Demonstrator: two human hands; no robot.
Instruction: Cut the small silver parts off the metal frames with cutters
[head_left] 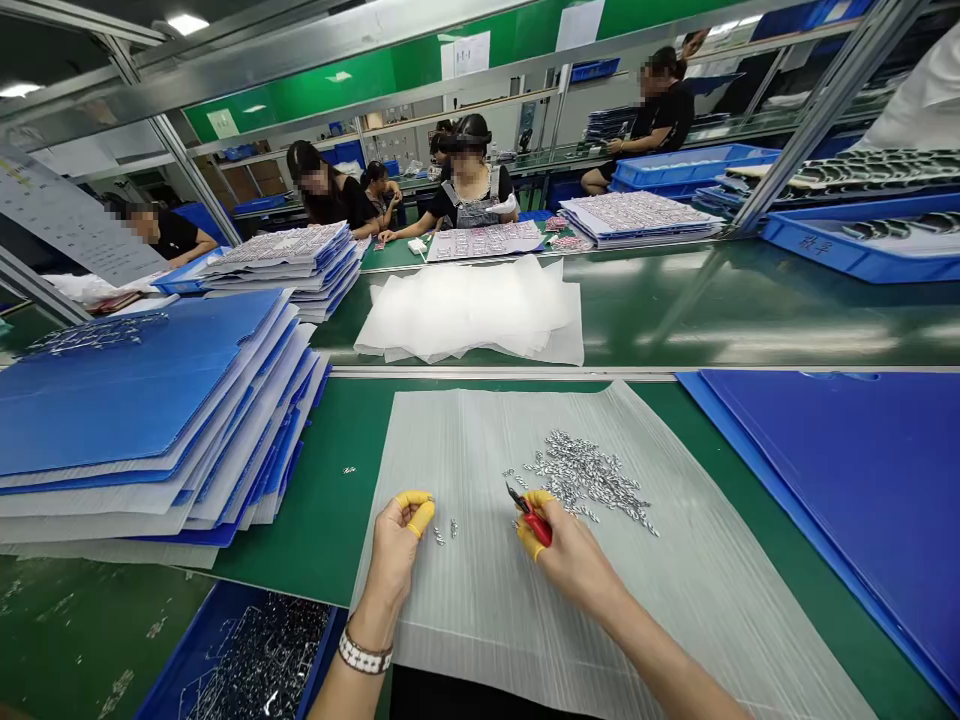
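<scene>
My right hand (559, 540) is closed around a pair of red-handled cutting pliers (537, 522), their dark tips pointing up and left. Yellow finger cots cover the thumb and finger of both hands. My left hand (399, 540) pinches thumb to finger at the left side of a translucent white foam sheet (480, 620); whatever sits between those fingertips is too small to make out. Two small silvery metal pieces (446, 532) lie just right of it. Beyond my right hand spreads a pile of similar small silvery pieces (592, 475).
At left stands a tall stack of blue boards and white sheets (135, 400), thin metal frames on top. A blue bin (247, 650) of metal scrap sits below the table edge. Blue boards (840, 480) lie right. White sheets (472, 310) lie ahead; several people work beyond.
</scene>
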